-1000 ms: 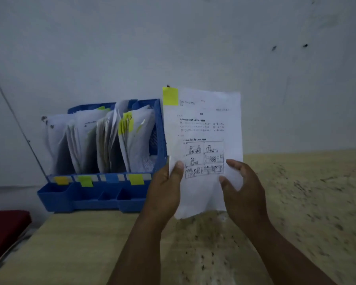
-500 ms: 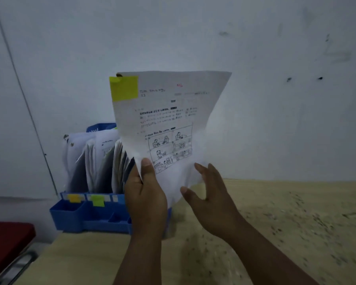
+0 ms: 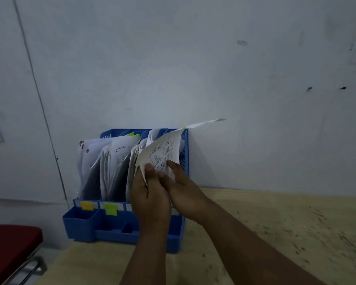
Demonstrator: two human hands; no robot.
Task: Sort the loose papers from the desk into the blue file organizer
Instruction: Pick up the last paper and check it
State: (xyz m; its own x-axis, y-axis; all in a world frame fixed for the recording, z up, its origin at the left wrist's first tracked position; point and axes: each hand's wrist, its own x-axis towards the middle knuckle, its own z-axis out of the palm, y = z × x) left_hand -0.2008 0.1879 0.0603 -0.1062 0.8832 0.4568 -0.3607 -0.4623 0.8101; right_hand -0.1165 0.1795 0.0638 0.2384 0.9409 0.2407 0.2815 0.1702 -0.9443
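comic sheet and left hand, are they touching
Touching. The head view shows the left hand pinching the comic sheet at its lower edge, thumb on the printed side.

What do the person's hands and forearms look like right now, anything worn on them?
Both are bare. The left hand and right hand show no gloves, rings or watch, and the forearms carry no sleeves, straps or cables as far as the frame reaches. The lighting is dim, so fine marks cannot be made out.
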